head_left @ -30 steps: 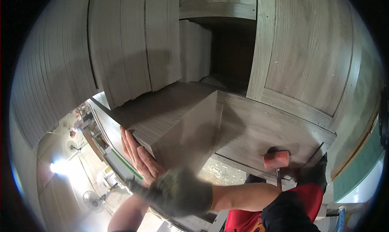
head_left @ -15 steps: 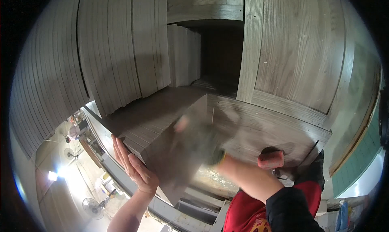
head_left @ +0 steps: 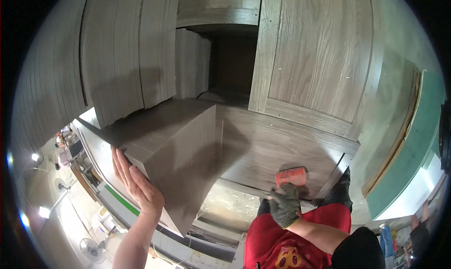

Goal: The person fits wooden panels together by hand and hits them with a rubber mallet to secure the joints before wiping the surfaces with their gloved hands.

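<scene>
My left hand (head_left: 141,187), bare with fingers stretched out flat, presses against the side edge of a stack of wood-grain boards (head_left: 176,161). On my right hand (head_left: 284,206) is a dark grey knitted glove with a yellowish cuff. Its fingers are partly apart, just in front of a red, rounded tool (head_left: 291,176) that rests against a wood-grain panel (head_left: 256,132). The tool's lower part is hidden by the glove, and I cannot tell its kind. I see no object held in either hand.
Tall stacks of boards (head_left: 110,48) rise at the left. A framed wood-grain door panel (head_left: 324,53) stands beyond, beside a dark opening (head_left: 232,60). Green-faced boards (head_left: 399,165) lean at the right. A fan (head_left: 91,250) is at the lower left.
My right hand has moved from the face of the board stack, where it was blurred, down and right to the red tool. My left hand stays against the stack. The view has shifted.
</scene>
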Tool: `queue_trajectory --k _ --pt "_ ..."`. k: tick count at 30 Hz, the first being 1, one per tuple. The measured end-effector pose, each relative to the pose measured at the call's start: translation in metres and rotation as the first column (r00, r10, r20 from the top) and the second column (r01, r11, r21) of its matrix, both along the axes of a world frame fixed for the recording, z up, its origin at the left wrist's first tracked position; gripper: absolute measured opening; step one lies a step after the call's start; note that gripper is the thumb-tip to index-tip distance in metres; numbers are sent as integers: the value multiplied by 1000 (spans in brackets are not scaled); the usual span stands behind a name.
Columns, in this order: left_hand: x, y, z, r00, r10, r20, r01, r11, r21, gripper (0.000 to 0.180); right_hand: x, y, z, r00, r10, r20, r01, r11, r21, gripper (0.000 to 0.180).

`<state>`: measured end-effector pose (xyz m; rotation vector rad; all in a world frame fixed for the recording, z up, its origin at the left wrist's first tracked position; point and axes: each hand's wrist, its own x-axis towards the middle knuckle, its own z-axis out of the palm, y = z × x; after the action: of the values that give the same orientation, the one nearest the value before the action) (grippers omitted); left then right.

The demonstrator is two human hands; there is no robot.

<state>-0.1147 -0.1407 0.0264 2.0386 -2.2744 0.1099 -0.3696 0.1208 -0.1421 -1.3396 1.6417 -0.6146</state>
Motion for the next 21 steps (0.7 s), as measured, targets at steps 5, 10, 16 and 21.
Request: queue_trajectory --k 5,10,16,21 --pt "4 9 -23 1000 8 -13 -8 1000 13 47 -2 72 -39 976 70 -205 -48 993 111 19" --pt "10 7 -22 998 53 -15 -53 998 -18 46 2 63 -43 925 -22 -380 85 985 149 16" --pt "4 6 -25 998 34 -56 -42 989 -144 44 -7 66 -76 876 405 -263 -290 877 384 35" --pt "-8 3 -11 973 -54 -224 -19 949 -314 39 -22 15 -59 900 320 -297 -143 859 492 30"
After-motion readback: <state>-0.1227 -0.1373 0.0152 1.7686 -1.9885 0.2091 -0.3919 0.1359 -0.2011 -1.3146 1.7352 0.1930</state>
